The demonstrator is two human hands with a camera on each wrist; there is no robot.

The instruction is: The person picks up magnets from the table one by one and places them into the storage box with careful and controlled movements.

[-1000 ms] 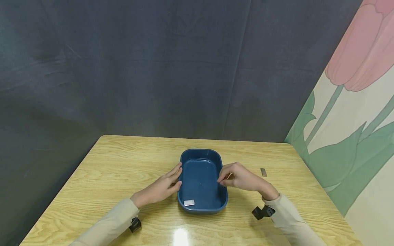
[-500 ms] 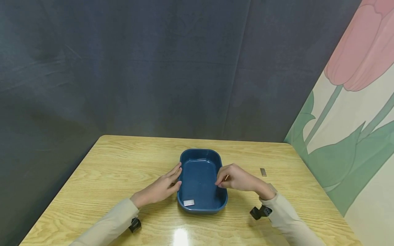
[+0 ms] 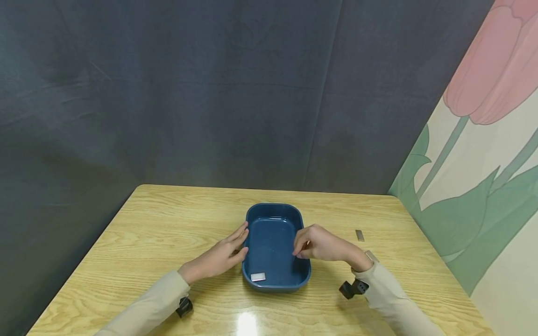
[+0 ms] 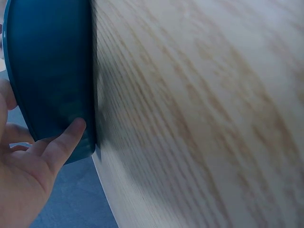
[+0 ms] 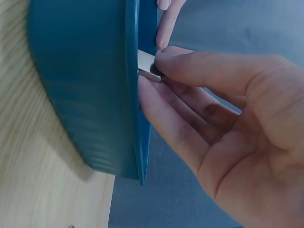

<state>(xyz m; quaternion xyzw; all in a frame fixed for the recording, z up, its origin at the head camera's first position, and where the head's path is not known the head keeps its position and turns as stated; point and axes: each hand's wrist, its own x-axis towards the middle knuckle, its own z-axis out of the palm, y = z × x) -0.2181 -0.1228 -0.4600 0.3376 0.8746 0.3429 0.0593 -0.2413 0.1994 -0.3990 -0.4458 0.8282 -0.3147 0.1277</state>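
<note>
A dark blue rectangular bin stands on the table. My left hand rests against its left side; in the left wrist view one finger lies along the outer wall. My right hand is at the right rim with its fingertips inside the bin. Thumb and fingers pinch a small flat silver rectangular piece, seen in the right wrist view and partly hidden by the rim and thumb. A similar silver piece lies on the bin's floor at the near left corner.
On the wooden table, right of the bin, lies a flat grey rectangular piece. Another such piece shows partly behind my right wrist. A dark curtain hangs behind, and a painted wall borders the right.
My right hand has shifted slightly left and down into the bin. As the right wrist moved, a flat piece on the table came into view. The left hand and bin stayed still.
</note>
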